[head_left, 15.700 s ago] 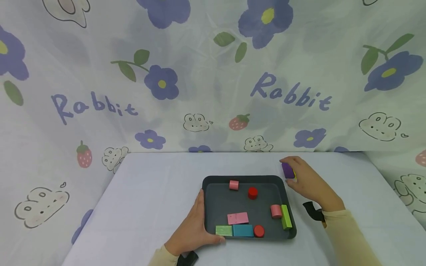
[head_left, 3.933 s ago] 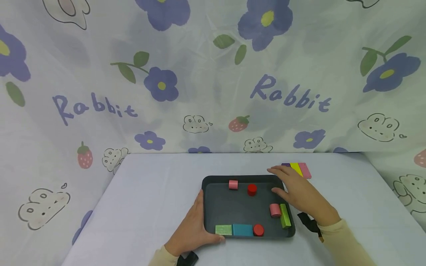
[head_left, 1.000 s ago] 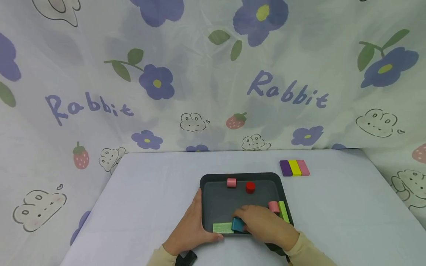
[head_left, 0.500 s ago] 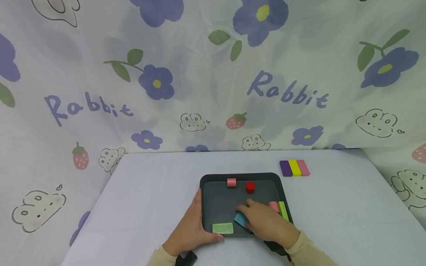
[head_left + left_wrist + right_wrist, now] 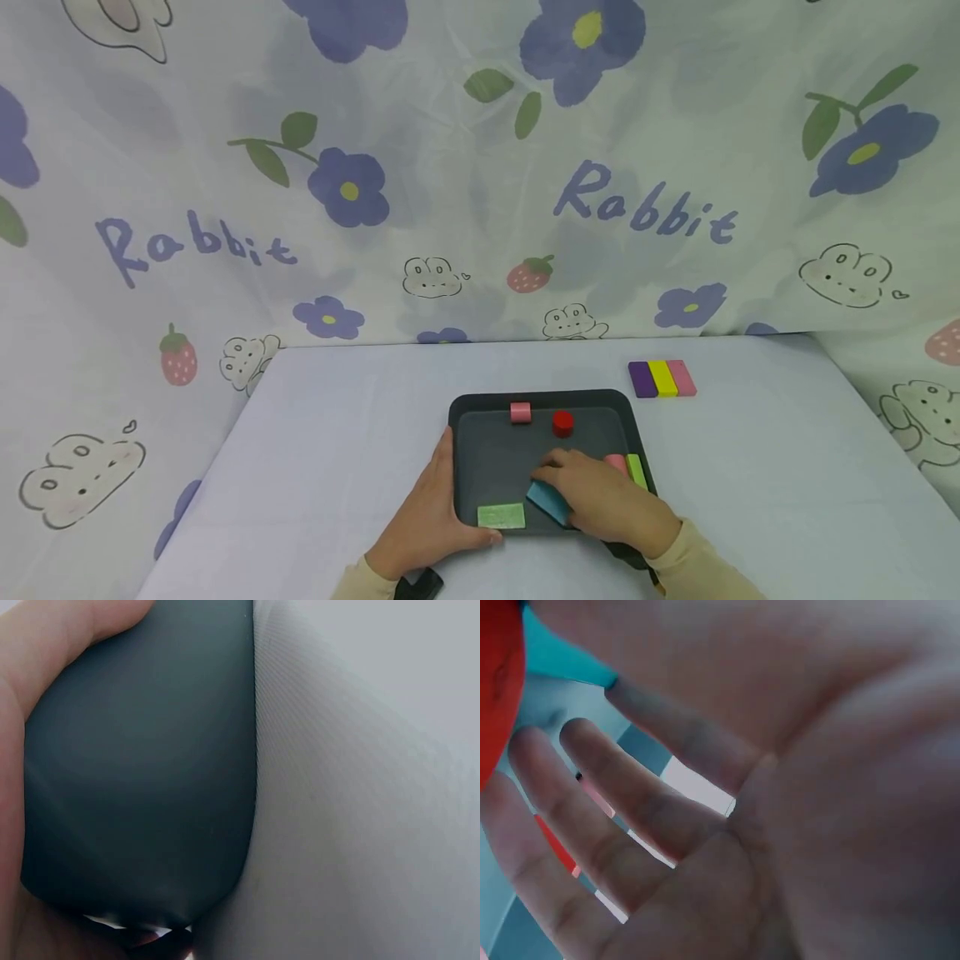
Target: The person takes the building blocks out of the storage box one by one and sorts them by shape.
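Note:
My left hand grips the dark grey tray at its front left corner, with its fingers along the left side and its thumb at the front rim. Inside the tray, my right hand pinches a blue rectangular block, which lies slanted near the front. The right wrist view shows thumb and fingertip at the turquoise-blue block, the other fingers spread. A red cylinder looms close at that view's left edge; in the head view the hand hides it. A light green block lies left of the blue one.
Toward the tray's back stand a pink cylinder and a red cylinder. Another pink cylinder and a lime green block line the right side. Beyond the tray, purple, yellow and pink blocks sit side by side.
The flat pink block has left the tray for the row beside the purple and yellow blocks. My right hand has moved to the tray's front and turned the blue block aslant. The left hand stays.

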`<action>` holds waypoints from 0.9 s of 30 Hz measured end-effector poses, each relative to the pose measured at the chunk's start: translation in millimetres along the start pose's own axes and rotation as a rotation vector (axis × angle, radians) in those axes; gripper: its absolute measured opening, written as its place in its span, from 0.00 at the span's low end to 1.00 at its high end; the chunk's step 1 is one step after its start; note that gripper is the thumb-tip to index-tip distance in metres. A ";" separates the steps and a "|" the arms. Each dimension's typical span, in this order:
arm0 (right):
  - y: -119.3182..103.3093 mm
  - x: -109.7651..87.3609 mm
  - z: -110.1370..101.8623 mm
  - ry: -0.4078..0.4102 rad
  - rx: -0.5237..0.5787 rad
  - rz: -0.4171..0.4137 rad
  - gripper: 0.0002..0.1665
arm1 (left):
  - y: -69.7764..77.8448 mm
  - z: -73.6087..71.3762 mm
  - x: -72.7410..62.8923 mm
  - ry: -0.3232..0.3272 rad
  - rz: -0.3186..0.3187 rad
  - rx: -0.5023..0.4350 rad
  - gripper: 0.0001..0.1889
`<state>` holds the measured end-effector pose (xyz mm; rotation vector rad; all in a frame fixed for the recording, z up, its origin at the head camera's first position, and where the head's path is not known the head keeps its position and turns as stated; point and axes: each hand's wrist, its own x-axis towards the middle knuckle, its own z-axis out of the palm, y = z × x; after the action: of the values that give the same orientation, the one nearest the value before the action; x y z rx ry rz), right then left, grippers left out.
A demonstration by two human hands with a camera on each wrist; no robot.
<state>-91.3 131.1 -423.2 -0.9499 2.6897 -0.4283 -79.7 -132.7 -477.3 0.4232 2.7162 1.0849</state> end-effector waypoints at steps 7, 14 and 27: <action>-3.1 1.3 0.6 -0.009 -0.031 0.048 0.35 | 0.0 0.4 0.4 0.007 -0.001 0.001 0.80; -5.8 2.5 2.2 -0.019 -0.054 0.031 0.36 | 0.6 0.4 0.1 0.007 0.001 0.003 0.79; -5.6 4.7 8.8 0.006 -0.078 0.013 0.36 | 1.1 0.7 0.2 0.006 -0.002 -0.011 0.79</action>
<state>-88.6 122.2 -430.0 -0.9529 2.7339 -0.3265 -79.5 -131.4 -477.1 0.4166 2.7136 1.1017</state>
